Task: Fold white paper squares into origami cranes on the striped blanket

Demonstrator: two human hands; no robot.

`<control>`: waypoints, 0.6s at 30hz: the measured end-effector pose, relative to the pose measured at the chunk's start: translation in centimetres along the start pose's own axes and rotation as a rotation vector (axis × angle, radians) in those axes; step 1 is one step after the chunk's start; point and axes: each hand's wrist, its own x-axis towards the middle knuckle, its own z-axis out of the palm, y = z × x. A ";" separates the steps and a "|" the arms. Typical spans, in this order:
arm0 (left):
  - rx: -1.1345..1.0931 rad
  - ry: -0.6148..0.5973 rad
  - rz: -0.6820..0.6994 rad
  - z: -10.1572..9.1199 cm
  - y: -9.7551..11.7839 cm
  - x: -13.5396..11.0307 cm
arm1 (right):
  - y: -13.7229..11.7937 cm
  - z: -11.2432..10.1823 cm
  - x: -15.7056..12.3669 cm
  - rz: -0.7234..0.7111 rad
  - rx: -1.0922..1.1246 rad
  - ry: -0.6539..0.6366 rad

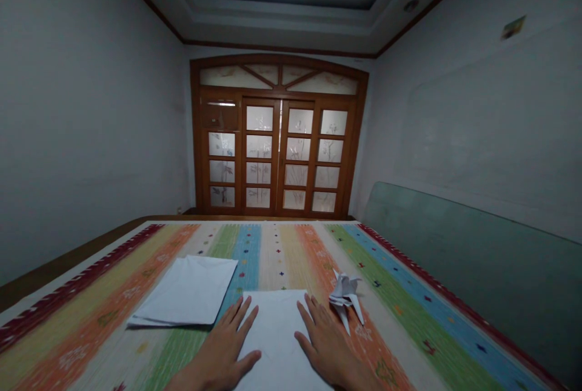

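A white sheet of paper point(276, 324) lies flat in front of me on a striped, many-coloured cloth point(400, 312). My left hand point(225, 348) rests on the sheet's left edge, fingers stretched out and flat. On the sheet's right edge lies my right hand point(328, 345), also open with fingers spread. Neither hand holds anything. A folded white paper figure point(346, 294) stands on the cloth just right of my right hand's fingertips.
A stack of white paper sheets point(188, 291) lies on the cloth to the left of my left hand. A green glass pane point(477, 257) leans on the right wall. Wooden doors with frosted panes point(277, 154) close the far end of the room.
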 end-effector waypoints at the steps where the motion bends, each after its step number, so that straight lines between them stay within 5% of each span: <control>1: -0.004 0.001 0.011 0.0 0.0 0.0 | 0.0 0.0 0.0 0.001 0.001 -0.002; 11: -0.118 -0.132 0.091 -2.4 0.1 -1.1 | 0.0 -1.1 -0.2 0.009 0.067 -0.023; 18: -0.214 -0.231 0.084 -3.4 -0.4 -1.1 | 0.6 -2.7 -1.1 -0.210 0.198 0.046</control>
